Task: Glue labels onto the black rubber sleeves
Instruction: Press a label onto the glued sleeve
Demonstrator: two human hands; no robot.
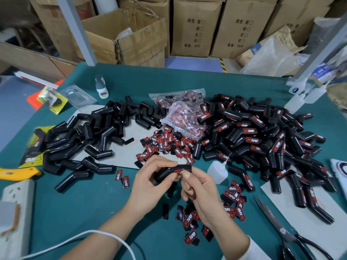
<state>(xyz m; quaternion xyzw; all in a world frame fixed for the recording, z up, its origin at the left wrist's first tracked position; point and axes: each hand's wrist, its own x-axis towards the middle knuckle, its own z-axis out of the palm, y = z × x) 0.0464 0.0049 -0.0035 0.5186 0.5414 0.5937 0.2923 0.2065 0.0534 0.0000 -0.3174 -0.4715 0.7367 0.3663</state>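
From the head view I read this as the pressing-on step: my left hand (150, 177) is curled round a bent black rubber sleeve (167, 173), holding it just above the green table (84, 203) at centre frame. My right hand (197, 190) pinches a red-and-black printed label (179, 172) against the sleeve's side with thumb and forefinger, the other fingers loosely curled beneath. The sleeve lies between both hands, its open end pointing right.

I judge the next move calls for firm pressure until the glue takes, then setting the piece on the pile of labelled black sleeves (262, 139) at right and taking a fresh one from the pile of bare black sleeves (90, 139) at left. The small clear glue bottle (217, 170) stands just right of my hands; loose labels (169, 145) lie scattered beyond and below them.
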